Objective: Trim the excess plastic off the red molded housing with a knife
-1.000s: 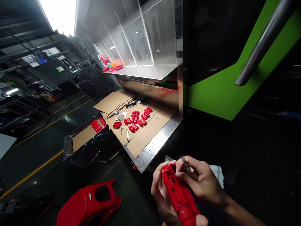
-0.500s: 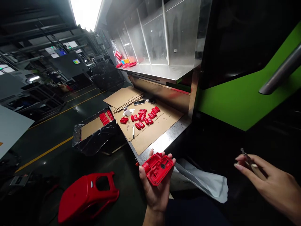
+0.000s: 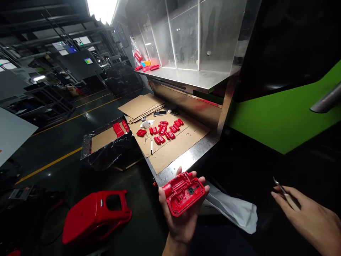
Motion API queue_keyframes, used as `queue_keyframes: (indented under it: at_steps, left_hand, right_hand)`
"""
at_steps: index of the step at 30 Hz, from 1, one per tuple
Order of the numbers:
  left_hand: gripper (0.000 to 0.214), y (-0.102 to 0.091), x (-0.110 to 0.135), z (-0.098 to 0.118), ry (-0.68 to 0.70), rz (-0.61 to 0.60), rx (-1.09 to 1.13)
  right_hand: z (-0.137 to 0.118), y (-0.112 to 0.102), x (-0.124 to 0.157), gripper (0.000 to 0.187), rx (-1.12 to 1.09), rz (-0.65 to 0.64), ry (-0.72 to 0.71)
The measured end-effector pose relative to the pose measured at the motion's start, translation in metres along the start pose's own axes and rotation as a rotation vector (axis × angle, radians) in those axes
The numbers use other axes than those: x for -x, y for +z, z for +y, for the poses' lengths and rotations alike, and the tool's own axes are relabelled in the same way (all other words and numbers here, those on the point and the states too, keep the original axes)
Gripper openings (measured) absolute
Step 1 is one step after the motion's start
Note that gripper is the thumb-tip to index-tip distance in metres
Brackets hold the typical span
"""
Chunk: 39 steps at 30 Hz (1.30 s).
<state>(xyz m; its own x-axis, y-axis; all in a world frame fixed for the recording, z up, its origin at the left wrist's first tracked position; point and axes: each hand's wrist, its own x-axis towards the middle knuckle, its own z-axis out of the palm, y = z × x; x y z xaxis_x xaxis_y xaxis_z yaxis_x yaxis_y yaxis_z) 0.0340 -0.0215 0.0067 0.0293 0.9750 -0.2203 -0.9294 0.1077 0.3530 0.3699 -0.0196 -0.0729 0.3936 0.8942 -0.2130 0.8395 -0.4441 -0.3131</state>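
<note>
My left hand (image 3: pixel 182 222) holds a red plastic housing (image 3: pixel 186 199) on its palm, fingers curled around the edges. The housing's hollow side faces up, showing ribs, a ridged round end and a dark round spot inside. To the right, my right hand (image 3: pixel 301 209) is closed on a slim hand tool (image 3: pixel 289 200) with a pale handle and a thin curved metal tip. The tip points up and away, well apart from the housing. Beyond my left hand, several red plastic parts (image 3: pixel 162 131) lie on the cardboard-covered bench (image 3: pixel 173 153).
A white-handled cutter (image 3: pixel 151 146), a phone (image 3: pixel 160 113) and stacked cardboard (image 3: pixel 141 106) lie on the bench. A black-lined box (image 3: pixel 102 142) with red parts stands left. A red stool (image 3: pixel 87 217) is at lower left, a white bag (image 3: pixel 234 209) below the bench edge, a green machine (image 3: pixel 277 121) right.
My left hand has come slightly nearer and to the right with the housing. My right hand has shifted slightly lower, and the tool's tip shows more clearly.
</note>
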Motion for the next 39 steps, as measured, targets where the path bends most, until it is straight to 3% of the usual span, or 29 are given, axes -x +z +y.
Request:
queue_keyframes:
  at_steps: [3,9,18,23,29,35,39]
  left_hand:
    - [0.070,-0.003,-0.004,0.003,-0.022,-0.048,0.018]
    - [0.072,-0.005,-0.011,0.013,-0.035,-0.113,0.038]
    - [0.081,-0.019,-0.027,0.045,0.012,-0.137,0.081]
    - [0.085,-0.030,-0.040,0.072,0.056,-0.183,0.002]
    - [0.083,-0.045,-0.060,0.121,0.070,-0.186,-0.021]
    - [0.093,-0.061,-0.078,0.174,0.041,-0.177,-0.067]
    - [0.101,-0.068,-0.088,0.211,0.006,-0.182,-0.139]
  right_hand:
    - [-0.014,-0.006,-0.003,0.052,-0.042,-0.192,0.171]
    - [-0.023,0.007,-0.023,0.046,-0.113,-0.123,0.062]
    - [-0.062,0.066,-0.049,0.059,-0.189,-0.243,-0.305]
    - [-0.093,0.102,-0.065,0.048,-0.164,-0.183,-0.617]
    - [-0.158,0.155,-0.095,0.045,-0.002,-0.010,-0.955]
    - [-0.250,0.230,-0.110,0.046,0.121,-0.017,-1.027]
    - [-0.296,0.272,-0.109,0.040,0.156,-0.041,-1.047]
